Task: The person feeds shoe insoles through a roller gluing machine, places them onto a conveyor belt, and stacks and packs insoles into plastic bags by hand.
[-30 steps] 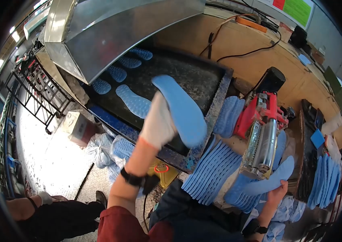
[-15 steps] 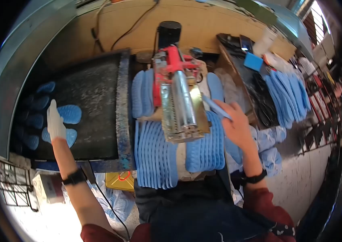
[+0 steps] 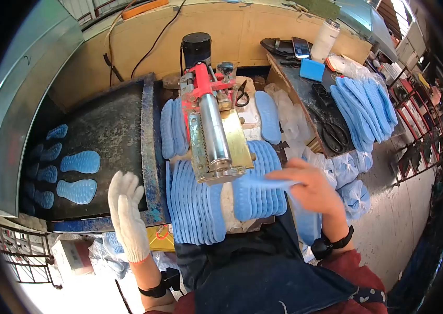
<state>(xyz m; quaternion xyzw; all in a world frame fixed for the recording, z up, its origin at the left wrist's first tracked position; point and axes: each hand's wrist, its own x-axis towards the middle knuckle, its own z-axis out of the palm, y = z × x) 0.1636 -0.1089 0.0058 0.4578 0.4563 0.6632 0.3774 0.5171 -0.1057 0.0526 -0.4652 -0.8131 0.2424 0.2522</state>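
Observation:
My left hand (image 3: pixel 128 217), in a white glove, is raised over the near right edge of the dark conveyor bed (image 3: pixel 109 125), fingers apart and nothing in it. Blue insoles (image 3: pixel 80 161) lie flat on the bed to its left. My bare right hand (image 3: pixel 308 186) pinches a blurred blue insole (image 3: pixel 268 182) at one end, above the right-hand row of stacked insoles (image 3: pixel 258 201). A longer row of insoles (image 3: pixel 192 204) stands on edge to the left of it. Between and behind the rows is a red machine with a metal roller (image 3: pixel 213 133).
On the right, a dark side table (image 3: pixel 305 99) holds scissors (image 3: pixel 335 137), a phone (image 3: pixel 301 47), a bottle (image 3: pixel 325 40) and a pile of insoles (image 3: pixel 362 112). Bagged insoles (image 3: pixel 355 200) lie below it. A metal hood (image 3: pixel 33 94) hangs at the left.
My left hand has come back from the insoles on the bed towards its right edge. My right hand has moved down and nearer with its insole, from beside the roller to the right-hand row.

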